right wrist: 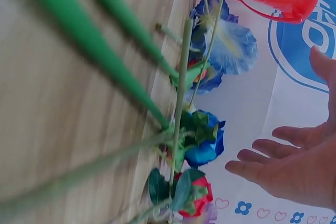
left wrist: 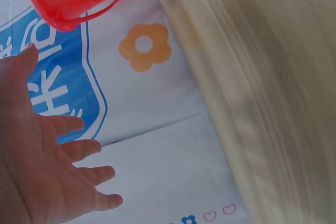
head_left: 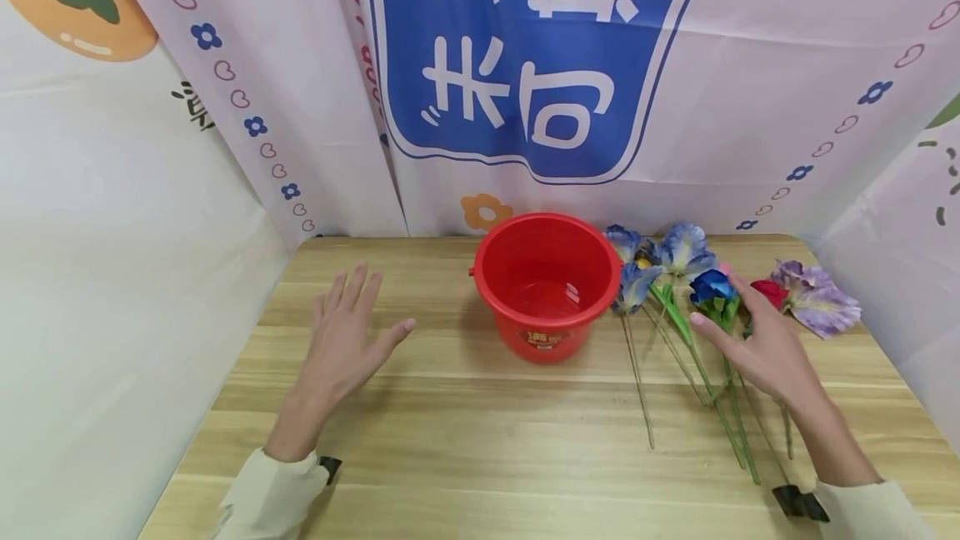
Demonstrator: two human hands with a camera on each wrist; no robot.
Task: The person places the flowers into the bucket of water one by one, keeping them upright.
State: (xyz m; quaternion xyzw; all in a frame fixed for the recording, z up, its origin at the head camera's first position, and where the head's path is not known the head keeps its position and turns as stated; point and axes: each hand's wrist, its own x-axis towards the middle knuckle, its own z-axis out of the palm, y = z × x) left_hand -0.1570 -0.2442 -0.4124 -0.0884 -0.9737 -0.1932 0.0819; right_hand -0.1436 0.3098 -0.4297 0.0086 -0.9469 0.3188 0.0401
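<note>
A red plastic bucket (head_left: 543, 332) stands upright at the back middle of the wooden table, with nothing visible inside it. Artificial flowers lie to its right: light-blue irises (head_left: 684, 250), a dark-blue rose (head_left: 711, 287), a red flower (head_left: 770, 292) and a purple one (head_left: 817, 300). Over these stems and blooms hovers my right hand (head_left: 772, 357), fingers spread, holding nothing; in the right wrist view it appears apart from the flowers. My left hand (head_left: 345, 348) is left of the bucket, also holding nothing, its fingers straight and thumb out.
Green stems (head_left: 738, 423) stretch from the blooms towards the table's front. A white printed cloth (head_left: 315, 48) with a blue sign hangs behind the wooden table (head_left: 480, 448), and more cloth flanks both sides. The bucket's red handle (left wrist: 107, 10) hangs along its side.
</note>
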